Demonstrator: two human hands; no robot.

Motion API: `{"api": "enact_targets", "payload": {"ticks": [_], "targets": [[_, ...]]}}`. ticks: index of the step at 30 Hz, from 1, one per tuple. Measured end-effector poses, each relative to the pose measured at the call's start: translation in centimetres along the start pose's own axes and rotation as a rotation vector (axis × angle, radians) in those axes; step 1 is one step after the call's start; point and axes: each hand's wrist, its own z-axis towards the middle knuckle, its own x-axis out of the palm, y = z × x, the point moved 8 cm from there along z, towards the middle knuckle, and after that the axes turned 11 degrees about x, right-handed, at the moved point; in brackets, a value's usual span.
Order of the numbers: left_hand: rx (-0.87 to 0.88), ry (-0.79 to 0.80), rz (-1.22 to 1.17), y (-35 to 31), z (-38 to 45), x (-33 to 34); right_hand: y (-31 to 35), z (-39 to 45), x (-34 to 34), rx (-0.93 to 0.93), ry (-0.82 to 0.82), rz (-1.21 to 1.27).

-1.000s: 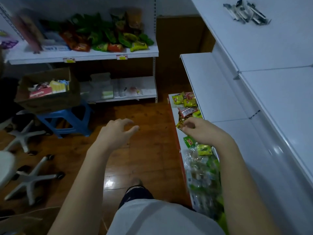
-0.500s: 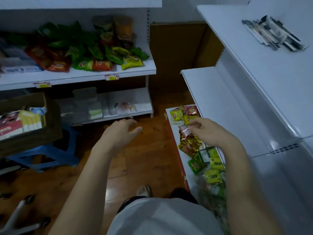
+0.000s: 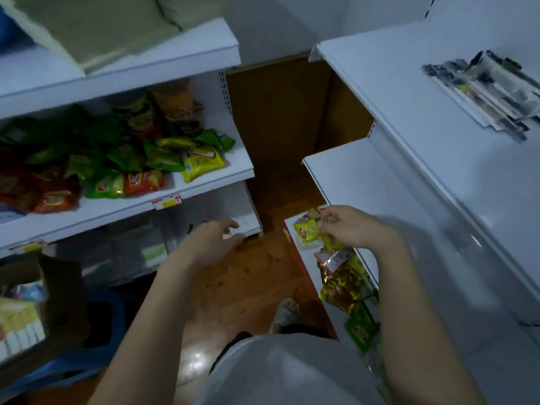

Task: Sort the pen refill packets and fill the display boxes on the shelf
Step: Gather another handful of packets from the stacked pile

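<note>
The right hand [image 3: 350,226] has lifted off the heap of snack packets [image 3: 339,276] on the bottom shelf [image 3: 304,258], its fingertips now pinching a small packet [image 3: 320,213] by the yellow ones; the left hand [image 3: 213,244] has drifted forward, fingers loose; the head has tipped up, bringing the refill packets [image 3: 485,95] closer.
</note>
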Motion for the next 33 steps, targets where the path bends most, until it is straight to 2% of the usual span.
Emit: {"api": "enact_targets", "payload": {"ticks": [5,10,13,15,19,22,24,26,29,31,33], "targets": [[0.112,-0.117,0.051,-3.8,8.1,-9.7,7.8,3.1,-7.8,-0.149,-0.104,0.048],[0.451,-0.205,0.075,-14.5,13.7,-17.1,9.5,2.5,-15.1,-0.204,-0.178,0.145],[0.716,-0.326,0.028,-21.8,16.5,-20.3,9.2,1.9,-20.3,-0.253,-0.393,0.279],[0.854,-0.300,-0.030,-25.6,18.7,-20.6,7.9,1.3,-23.6,-0.247,-0.586,0.360],[1.097,-0.129,-0.059,-32.3,23.7,-18.4,2.0,0.5,-28.9,-0.060,-0.944,0.426],[1.252,-0.029,0.071,-36.6,27.7,-15.4,-3.6,-0.7,-31.8,0.160,-1.201,0.440],[1.318,0.020,0.146,-39.0,29.9,-12.9,-6.3,-1.3,-32.6,0.284,-1.303,0.389],[1.362,0.080,0.204,-40.9,31.1,-10.3,-8.5,-1.2,-32.4,0.431,-1.307,0.327],[1.410,0.139,0.288,-42.3,31.4,-7.5,-9.5,0.0,-30.6,0.559,-1.153,0.212],[1.448,0.118,0.325,-42.7,31.4,-6.6,-10.1,0.8,-29.5,0.619,-1.055,0.130],[1.471,0.082,0.290,-43.1,31.4,-6.3,-10.5,0.2,-29.6,0.616,-1.088,0.171]]}}
